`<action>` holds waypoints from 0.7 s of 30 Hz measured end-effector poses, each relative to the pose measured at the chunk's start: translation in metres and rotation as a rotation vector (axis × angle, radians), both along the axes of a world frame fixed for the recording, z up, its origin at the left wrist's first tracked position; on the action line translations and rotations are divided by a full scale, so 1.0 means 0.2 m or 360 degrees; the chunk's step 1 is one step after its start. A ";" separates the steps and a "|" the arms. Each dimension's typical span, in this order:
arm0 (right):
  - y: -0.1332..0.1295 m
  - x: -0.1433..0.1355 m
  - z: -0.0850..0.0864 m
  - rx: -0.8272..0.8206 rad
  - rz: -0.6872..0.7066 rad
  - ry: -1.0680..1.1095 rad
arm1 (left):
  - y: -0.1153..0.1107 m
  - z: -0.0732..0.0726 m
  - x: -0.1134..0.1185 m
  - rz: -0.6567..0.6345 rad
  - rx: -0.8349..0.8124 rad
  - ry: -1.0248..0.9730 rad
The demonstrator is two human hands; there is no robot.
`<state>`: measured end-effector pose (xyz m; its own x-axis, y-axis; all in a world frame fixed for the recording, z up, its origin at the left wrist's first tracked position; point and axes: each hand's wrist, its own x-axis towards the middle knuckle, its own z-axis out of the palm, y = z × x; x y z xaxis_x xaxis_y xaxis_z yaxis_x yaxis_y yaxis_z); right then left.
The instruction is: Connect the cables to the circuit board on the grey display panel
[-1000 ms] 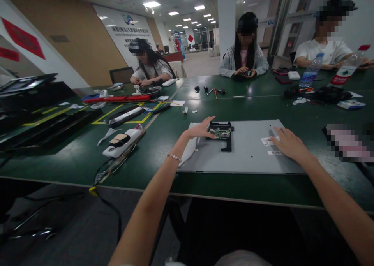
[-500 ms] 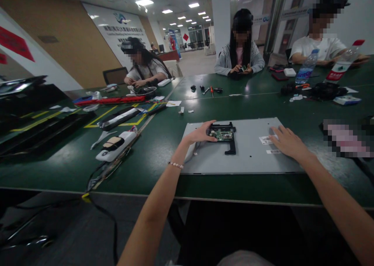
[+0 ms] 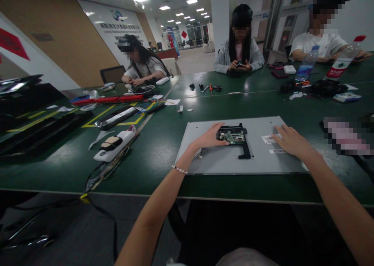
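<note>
A flat grey metal panel lies on the green table in front of me. On it rests a black plastic bracket carrying a green circuit board. My left hand grips the bracket's left end, thumb at the near side and fingers at the far side. A thin cable shows beside that wrist. Toward the panel's right end, my right hand lies flat with its fingers spread, its fingertips by a white label. A second, narrower label sits nearer me.
Left of the panel are a white power strip-like device and black cables. Small tools lie farther back. Two bottles stand at the back right. Several people sit across the table.
My left hand has shifted the bracket with the circuit board to the right across the panel. My right hand stays in nearly the same place on the panel.
</note>
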<state>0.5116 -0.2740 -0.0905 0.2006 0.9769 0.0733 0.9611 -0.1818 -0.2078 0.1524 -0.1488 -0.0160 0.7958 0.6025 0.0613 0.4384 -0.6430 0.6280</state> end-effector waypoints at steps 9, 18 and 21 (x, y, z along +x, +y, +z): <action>-0.02 0.02 0.02 0.0025 0.0013 0.0052 | -0.04 -0.01 0.03 -0.0012 0.0015 0.0013; -0.03 0.01 0.01 0.0109 -0.0022 0.0125 | -0.03 0.00 0.02 -0.0051 -0.0014 0.0013; -0.01 0.01 0.03 0.0128 -0.0025 0.0144 | -0.02 0.02 -0.01 -0.0050 -0.0163 -0.0037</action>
